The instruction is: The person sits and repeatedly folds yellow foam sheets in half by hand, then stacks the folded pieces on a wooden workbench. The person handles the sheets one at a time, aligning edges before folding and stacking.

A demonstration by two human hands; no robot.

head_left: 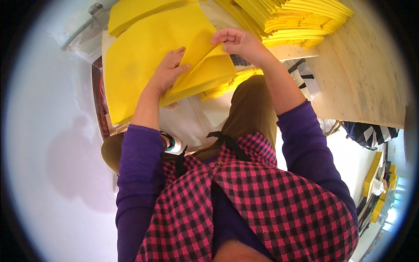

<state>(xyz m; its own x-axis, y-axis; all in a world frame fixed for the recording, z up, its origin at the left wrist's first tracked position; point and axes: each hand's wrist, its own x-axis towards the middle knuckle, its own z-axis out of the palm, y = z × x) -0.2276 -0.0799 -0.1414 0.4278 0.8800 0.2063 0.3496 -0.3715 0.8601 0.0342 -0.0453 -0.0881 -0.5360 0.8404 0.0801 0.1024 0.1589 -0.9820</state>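
Note:
A broad stack of thin, soft yellow sheets (135,65) lies in front of me; whether they are cloth or another material I cannot tell. My left hand (169,70) rests on the stack with its fingers stretched and the thumb apart, beside a raised fold. That fold belongs to the top yellow sheet (198,54), whose right edge is lifted and bent back. My right hand (240,43) pinches this edge between thumb and fingers, the other fingers curled loosely above.
Neatly layered yellow pieces (301,22) are piled at the far right on a pale wooden board (358,74). More yellow pieces (231,83) lie below the stack, near my knee. A white wall (52,131) closes off the left. A striped black-and-white bag (371,133) sits at the right.

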